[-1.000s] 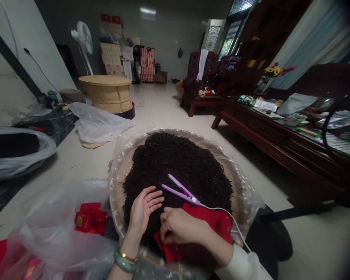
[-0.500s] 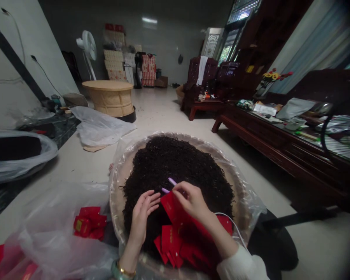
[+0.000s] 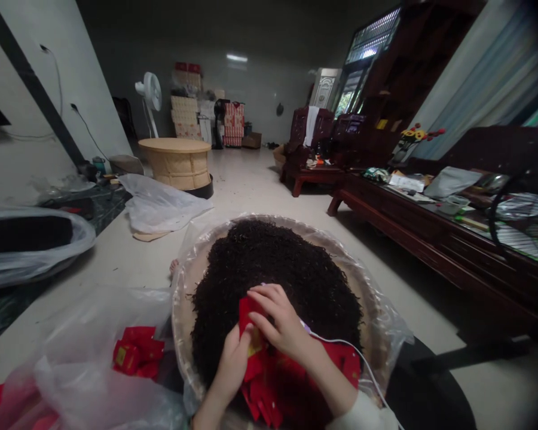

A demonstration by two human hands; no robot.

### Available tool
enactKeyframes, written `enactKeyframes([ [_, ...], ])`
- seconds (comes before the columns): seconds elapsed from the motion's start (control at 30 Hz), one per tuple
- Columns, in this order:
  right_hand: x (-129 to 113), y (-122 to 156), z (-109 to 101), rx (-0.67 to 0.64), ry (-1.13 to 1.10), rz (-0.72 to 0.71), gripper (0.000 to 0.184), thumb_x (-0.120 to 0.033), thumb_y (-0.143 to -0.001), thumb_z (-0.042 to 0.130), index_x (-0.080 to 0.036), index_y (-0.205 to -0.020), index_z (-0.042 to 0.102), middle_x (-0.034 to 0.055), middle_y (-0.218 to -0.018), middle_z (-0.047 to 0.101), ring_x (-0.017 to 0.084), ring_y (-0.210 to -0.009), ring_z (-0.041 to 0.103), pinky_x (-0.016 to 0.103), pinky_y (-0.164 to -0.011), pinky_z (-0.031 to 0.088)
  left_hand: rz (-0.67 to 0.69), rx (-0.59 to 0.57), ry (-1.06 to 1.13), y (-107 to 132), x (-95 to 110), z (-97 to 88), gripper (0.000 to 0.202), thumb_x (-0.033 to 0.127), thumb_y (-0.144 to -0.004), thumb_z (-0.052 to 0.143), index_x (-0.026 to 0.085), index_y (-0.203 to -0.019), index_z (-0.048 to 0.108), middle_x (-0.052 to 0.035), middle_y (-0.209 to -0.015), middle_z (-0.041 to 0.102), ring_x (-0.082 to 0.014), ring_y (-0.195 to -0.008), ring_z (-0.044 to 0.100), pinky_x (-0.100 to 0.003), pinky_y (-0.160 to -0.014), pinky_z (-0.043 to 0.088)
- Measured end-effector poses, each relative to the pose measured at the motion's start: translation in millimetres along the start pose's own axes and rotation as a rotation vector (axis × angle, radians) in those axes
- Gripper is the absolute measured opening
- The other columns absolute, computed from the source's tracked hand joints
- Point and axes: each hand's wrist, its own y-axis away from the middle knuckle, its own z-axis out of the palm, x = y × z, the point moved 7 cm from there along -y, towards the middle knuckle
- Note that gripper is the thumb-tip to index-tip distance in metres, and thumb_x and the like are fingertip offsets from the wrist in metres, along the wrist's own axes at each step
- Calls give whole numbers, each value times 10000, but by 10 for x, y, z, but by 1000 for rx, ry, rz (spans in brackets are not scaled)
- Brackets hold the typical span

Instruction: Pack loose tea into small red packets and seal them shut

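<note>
A wide round basket (image 3: 363, 275) lined with clear plastic holds a heap of dark dried tea leaves (image 3: 278, 263). Over its near side both my hands pinch one small red packet (image 3: 251, 325). My right hand (image 3: 275, 319) grips its top and right edge with curled fingers. My left hand (image 3: 231, 364) holds its lower left side from below. More red packets (image 3: 296, 382) lie piled on the leaves under my wrists. The purple sealing tool is almost fully hidden behind my right hand; its white cord (image 3: 341, 343) runs off to the right.
A clear plastic bag (image 3: 80, 364) with several red packets (image 3: 137, 352) lies at my left. Another lined basket (image 3: 31, 239) sits far left. A dark wooden bench (image 3: 430, 233) runs along the right. A round wicker stool (image 3: 177, 161) and a standing fan (image 3: 150, 98) are farther back.
My right hand lifted a red packet off the pile and brought it left; my left hand closed onto it. The camera tilted upward. The purple tool went out of sight behind my hand.
</note>
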Motion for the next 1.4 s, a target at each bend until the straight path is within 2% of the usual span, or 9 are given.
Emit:
enactKeyframes([
  [0.13,-37,46,53,39,83,-99,305,-151,-917,477,-225,-1202,559,120,-1169,602,239,-1042,528,452,-887,502,-68,-43,128,57,85,33,595,574,-705,670,107,-1074,660,-134,-1000,722,-286,-969,654,-385,-863,507],
  [0.23,-17,51,48,76,77,-53,187,-148,-903,509,-214,-1056,594,109,-1076,610,232,-983,534,424,-828,519,-47,-52,63,61,150,45,578,583,-712,658,114,-1049,675,-109,-933,724,-267,-911,656,-367,-838,504],
  [0.43,-4,34,54,63,151,-38,341,-157,-898,513,-210,-1234,514,112,-1012,558,225,-908,518,391,-742,526,-9,-36,-47,42,188,25,581,614,-706,635,109,-988,693,-102,-900,718,-255,-871,645,-340,-803,503],
  [0.53,-49,57,59,101,158,-83,330,-138,-907,494,-235,-1221,525,99,-1016,541,212,-903,517,373,-732,520,-25,-38,-49,53,190,25,582,615,-708,627,111,-992,688,-100,-886,714,-260,-862,642,-342,-777,508],
  [0.73,-13,72,8,122,87,26,170,-168,-905,511,-197,-1052,591,70,-874,554,200,-816,516,339,-674,503,0,-42,-126,51,240,37,590,651,-692,615,126,-946,700,-77,-850,713,-242,-829,631,-338,-792,499],
  [0.87,-21,63,-4,74,115,-21,67,-232,-900,552,-200,-896,611,57,-799,575,205,-797,498,355,-672,496,-58,-39,-72,53,171,-1,663,716,-667,592,111,-915,702,-85,-814,717,-251,-839,638,-342,-786,502],
  [1.07,-62,68,70,-132,86,-119,126,-167,-919,476,-218,-865,579,54,-853,656,236,-986,525,453,-883,485,-198,-95,38,36,95,-53,641,696,-697,583,103,-900,714,-82,-756,722,-251,-795,646,-370,-779,502],
  [1.23,-98,84,74,-196,-16,-138,156,-122,-923,425,-194,-947,561,90,-937,654,224,-1019,529,383,-852,521,-63,-160,-68,-45,263,-83,461,559,-730,637,144,-922,702,-54,-824,720,-206,-791,631,-318,-788,491],
  [1.4,-139,128,117,-160,-2,-151,178,-93,-924,419,-182,-922,573,80,-848,645,202,-906,563,335,-769,527,139,16,-432,-32,392,-249,365,521,-771,586,168,-686,631,22,-533,589,-126,-498,527,-203,-487,398],
])
